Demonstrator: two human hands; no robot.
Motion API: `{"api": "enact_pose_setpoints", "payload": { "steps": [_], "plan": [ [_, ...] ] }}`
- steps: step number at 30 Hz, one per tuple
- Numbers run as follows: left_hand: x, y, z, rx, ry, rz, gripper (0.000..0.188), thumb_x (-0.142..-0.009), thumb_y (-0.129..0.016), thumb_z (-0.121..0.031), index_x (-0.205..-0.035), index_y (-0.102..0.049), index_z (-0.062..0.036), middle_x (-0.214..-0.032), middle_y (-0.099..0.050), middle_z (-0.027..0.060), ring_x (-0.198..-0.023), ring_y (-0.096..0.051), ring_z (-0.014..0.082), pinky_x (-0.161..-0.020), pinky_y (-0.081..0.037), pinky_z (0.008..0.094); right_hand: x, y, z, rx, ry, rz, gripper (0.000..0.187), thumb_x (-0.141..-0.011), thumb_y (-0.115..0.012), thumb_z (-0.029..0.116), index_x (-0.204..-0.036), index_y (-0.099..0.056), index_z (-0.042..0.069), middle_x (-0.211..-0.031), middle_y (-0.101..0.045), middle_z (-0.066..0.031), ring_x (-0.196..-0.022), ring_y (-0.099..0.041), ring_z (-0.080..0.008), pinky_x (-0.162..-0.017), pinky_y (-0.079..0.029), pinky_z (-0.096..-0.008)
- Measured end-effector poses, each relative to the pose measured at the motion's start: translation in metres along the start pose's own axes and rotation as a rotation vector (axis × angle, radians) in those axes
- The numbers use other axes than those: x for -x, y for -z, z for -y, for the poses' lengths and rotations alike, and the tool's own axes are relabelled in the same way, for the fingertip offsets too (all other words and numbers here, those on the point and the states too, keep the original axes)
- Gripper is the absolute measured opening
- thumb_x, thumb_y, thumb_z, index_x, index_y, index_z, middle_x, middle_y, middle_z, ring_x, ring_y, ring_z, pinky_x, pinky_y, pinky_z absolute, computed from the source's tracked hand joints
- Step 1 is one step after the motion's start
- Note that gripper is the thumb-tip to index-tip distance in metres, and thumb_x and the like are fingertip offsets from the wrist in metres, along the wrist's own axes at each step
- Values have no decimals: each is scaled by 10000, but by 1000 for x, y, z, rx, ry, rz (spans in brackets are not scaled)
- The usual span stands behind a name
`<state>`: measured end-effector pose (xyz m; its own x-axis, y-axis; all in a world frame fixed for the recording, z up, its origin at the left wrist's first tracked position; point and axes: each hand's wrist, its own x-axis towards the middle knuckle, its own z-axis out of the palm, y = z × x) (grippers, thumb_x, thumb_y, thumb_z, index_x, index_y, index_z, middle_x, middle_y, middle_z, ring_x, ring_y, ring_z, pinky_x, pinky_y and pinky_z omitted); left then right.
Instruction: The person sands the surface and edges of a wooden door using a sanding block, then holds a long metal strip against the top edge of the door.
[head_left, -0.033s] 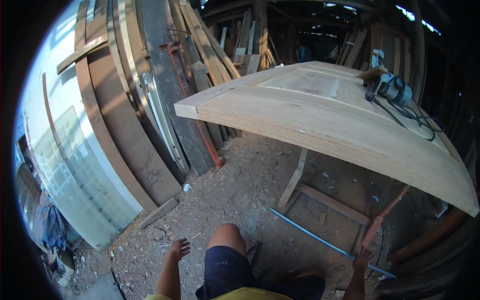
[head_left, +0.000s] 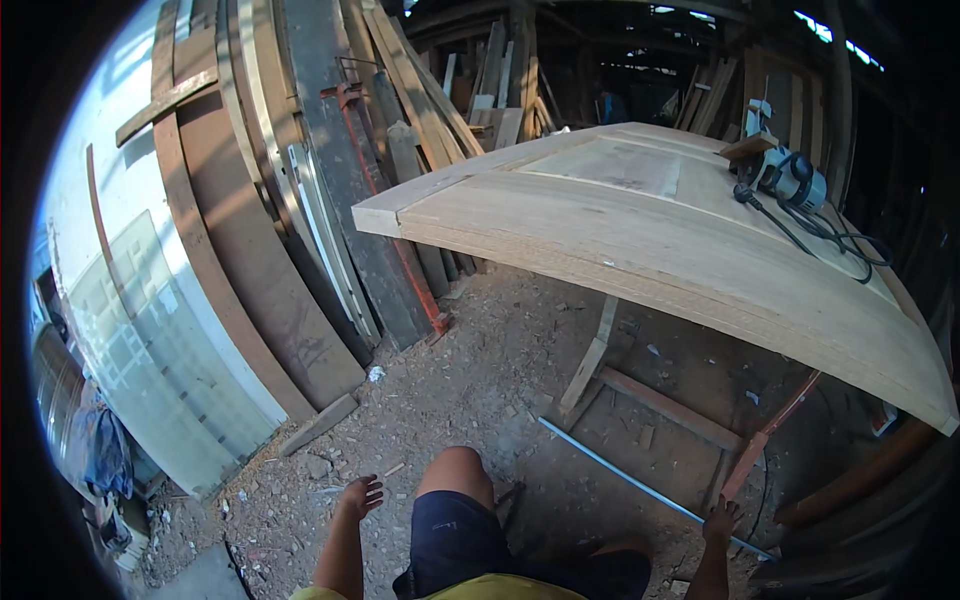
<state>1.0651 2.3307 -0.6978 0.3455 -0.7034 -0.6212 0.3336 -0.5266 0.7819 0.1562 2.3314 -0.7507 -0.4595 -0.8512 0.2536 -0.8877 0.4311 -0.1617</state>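
Observation:
My right hand point(head_left: 721, 519) is low on the right, beside the foot of a red leg point(head_left: 745, 468) under the workpiece. Its fingers are closed round a long, thin blue-grey pipe point(head_left: 618, 470), which slants from the middle of the floor down to the right. My left hand point(head_left: 362, 495) hangs beside my bent knee, fingers spread, with nothing in it. Above both hands lies a large pale wooden door panel point(head_left: 560, 215), raised on a wooden stand point(head_left: 668, 408). A grey power tool point(head_left: 790, 178) with a coiled black cord rests on the panel's far right.
Boards and a red bar clamp point(head_left: 385, 210) lean at the left. Nearer, a glass sheet point(head_left: 150, 350) stands against white panels. Wood chips litter the dirt floor point(head_left: 440, 370). A short wood block point(head_left: 318, 425) lies by the boards. More timber point(head_left: 495, 90) stands at the back.
The pipe has shifted slightly to the left, and my right hand has moved a little left and down with it. My left hand has hardly moved.

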Motion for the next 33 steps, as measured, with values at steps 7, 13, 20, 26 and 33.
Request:
{"api": "enact_pose_setpoints", "payload": {
  "steps": [7,13,20,26,33],
  "plan": [
    [7,-34,-57,-153,-420,-172,321,-1066,-648,-236,-1360,-701,-120,-1163,-758,35,-985,-679,174,-863,-542,362,94,-21,74,-330,20,423,499,-923,-759,224,-1376,-662,39,-1306,-653,-253,-1225,-630,-420,-1109,-477,-531],
    [104,-183,-217,-359,-1278,-148,331,-1037,-685,-157,-1351,-690,-52,-1259,-722,137,-1263,-666,306,-1035,-539,441,185,-76,-10,-958,-429,382,438,-1062,-589,399,-1298,-695,45,-1169,-725,-167,-1101,-684,-313,-998,-507,-462],
    [299,-278,-340,-529,-2235,-207,545,-848,-874,-214,-1354,-687,-136,-1439,-611,130,-1440,-499,396,-1202,-382,530,210,-31,41,-1345,-822,692,788,-1095,-394,678,-1577,-496,63,-1487,-616,-134,-1332,-574,-328,-1063,-478,-520],
    [331,-359,-369,-573,-2347,-209,652,-806,-885,-435,-1352,-658,-160,-1344,-674,83,-1340,-569,322,-1189,-325,513,180,-13,12,-1721,-710,661,843,-1071,-427,723,-1497,-592,15,-1461,-668,-165,-1316,-635,-325,-1128,-493,-466],
    [297,-387,-365,-427,-2421,-498,639,-761,-895,-474,-1276,-690,-158,-1240,-729,34,-1140,-627,280,-1099,-354,450,236,29,27,-1885,-873,621,812,-1084,-433,696,-1461,-623,2,-1421,-698,-168,-1266,-671,-312,-1125,-502,-438]
  ]
}}
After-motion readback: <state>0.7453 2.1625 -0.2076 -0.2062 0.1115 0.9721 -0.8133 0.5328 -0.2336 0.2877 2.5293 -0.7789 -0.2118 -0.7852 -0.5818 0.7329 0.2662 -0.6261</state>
